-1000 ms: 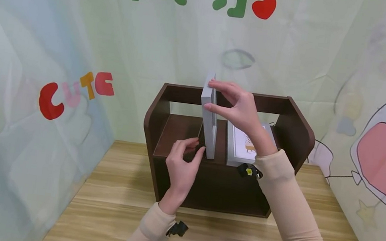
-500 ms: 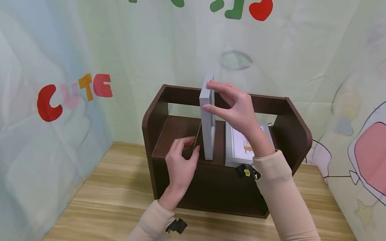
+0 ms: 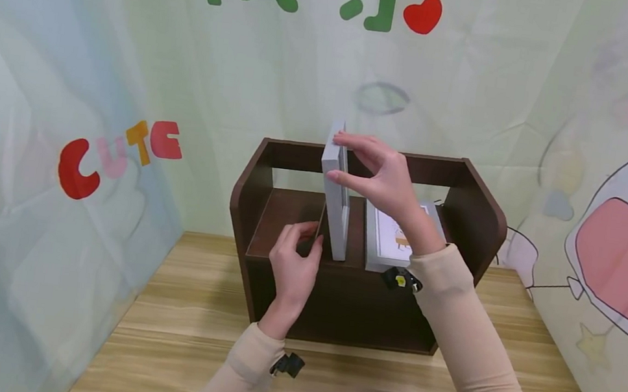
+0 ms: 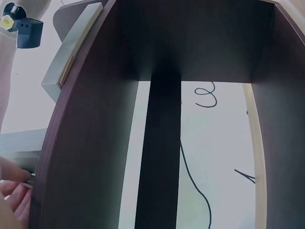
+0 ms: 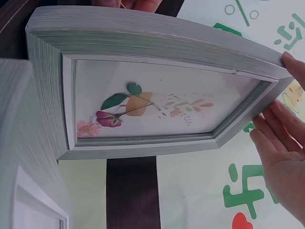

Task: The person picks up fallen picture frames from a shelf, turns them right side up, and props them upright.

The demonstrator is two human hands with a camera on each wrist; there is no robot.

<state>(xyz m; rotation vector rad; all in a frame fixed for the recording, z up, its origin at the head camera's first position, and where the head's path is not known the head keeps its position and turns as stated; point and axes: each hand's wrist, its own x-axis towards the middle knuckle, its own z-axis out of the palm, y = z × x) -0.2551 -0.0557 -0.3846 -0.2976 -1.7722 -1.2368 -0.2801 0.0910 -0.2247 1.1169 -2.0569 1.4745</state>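
Note:
A grey picture frame (image 3: 337, 205) stands upright, leaning slightly, on the top of a dark brown shelf unit (image 3: 347, 305). In the right wrist view its front shows a pressed rose with green leaves behind glass. My right hand (image 3: 384, 172) holds the frame's upper end between thumb and fingers. Low down on its left side, my left hand (image 3: 295, 265) pinches a thin dark panel (image 3: 322, 215), which looks like the frame's back stand. Only some left fingers (image 4: 14, 183) show at the edge of the left wrist view.
A second grey picture frame (image 3: 394, 238) lies on the shelf to the right. Raised side walls (image 3: 250, 191) and a back rail (image 3: 295, 154) bound the shelf top. The unit stands on a wooden table (image 3: 188, 311) before a printed cloth backdrop (image 3: 247, 70).
My left hand has shifted slightly left, away from the frame's lower edge, with the thin panel between its fingers. The right hand keeps its hold. The head view has tilted slightly.

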